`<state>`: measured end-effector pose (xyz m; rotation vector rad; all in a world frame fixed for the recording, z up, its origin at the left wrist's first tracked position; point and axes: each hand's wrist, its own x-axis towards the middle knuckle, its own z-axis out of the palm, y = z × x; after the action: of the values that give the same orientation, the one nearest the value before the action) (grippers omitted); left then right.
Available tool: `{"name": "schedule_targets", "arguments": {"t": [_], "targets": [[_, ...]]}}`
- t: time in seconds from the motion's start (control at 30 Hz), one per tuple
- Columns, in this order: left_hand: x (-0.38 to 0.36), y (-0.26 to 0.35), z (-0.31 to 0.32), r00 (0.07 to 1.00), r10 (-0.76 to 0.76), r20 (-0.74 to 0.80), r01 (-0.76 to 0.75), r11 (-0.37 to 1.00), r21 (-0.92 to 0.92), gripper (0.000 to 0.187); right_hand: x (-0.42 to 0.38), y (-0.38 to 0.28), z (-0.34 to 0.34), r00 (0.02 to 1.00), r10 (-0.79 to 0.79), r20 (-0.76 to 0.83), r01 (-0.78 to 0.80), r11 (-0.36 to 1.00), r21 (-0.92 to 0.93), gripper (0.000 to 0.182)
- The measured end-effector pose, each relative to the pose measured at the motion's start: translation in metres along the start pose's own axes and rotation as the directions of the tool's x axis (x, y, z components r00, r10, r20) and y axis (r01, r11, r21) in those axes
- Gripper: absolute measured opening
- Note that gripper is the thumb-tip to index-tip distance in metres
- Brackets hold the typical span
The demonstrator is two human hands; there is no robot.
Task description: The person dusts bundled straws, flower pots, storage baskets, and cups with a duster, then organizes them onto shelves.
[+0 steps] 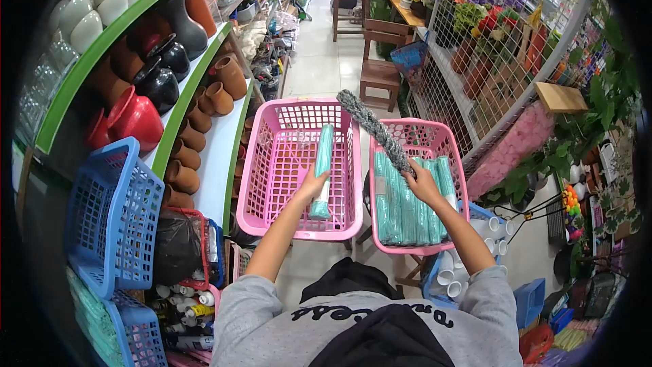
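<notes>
My left hand (314, 185) is wrapped round a teal roll in clear plastic (324, 146), held upright over the left pink basket (299, 234). That basket's slatted floor shows around the roll. In my right hand (424, 186) is the lower end of a grey fluffy duster (373, 126), slanting up to the left across the gap between the two baskets. Below this hand, the right pink basket (414, 250) holds several teal plastic-wrapped rolls (401, 211) lying side by side. My fingers partly cover both held things.
Shelves with clay pots (183, 177) and a red vase (134, 119) run along the left. Blue baskets (115, 217) stand at lower left. White cups in a blue basket (454, 289) sit at lower right. A wire rack (475, 95) and wooden chair (380, 61) stand beyond.
</notes>
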<state>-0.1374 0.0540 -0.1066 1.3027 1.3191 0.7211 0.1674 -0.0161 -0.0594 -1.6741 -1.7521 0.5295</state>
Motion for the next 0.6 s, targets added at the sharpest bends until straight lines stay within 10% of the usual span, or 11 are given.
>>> {"name": "schedule_targets", "arguments": {"t": [0.23,0.6], "targets": [[0.030,-0.042,0.020,0.998,0.067,0.005,-0.065,0.953,0.295,0.083,-0.024,0.004,0.015,0.989,0.149,-0.018,-0.140,0.960,0.244,0.040],[0.014,0.006,0.029,0.978,0.208,0.004,-0.198,0.926,0.320,0.065,-0.041,0.003,0.007,0.981,0.176,-0.076,-0.152,0.956,0.253,0.038]]}}
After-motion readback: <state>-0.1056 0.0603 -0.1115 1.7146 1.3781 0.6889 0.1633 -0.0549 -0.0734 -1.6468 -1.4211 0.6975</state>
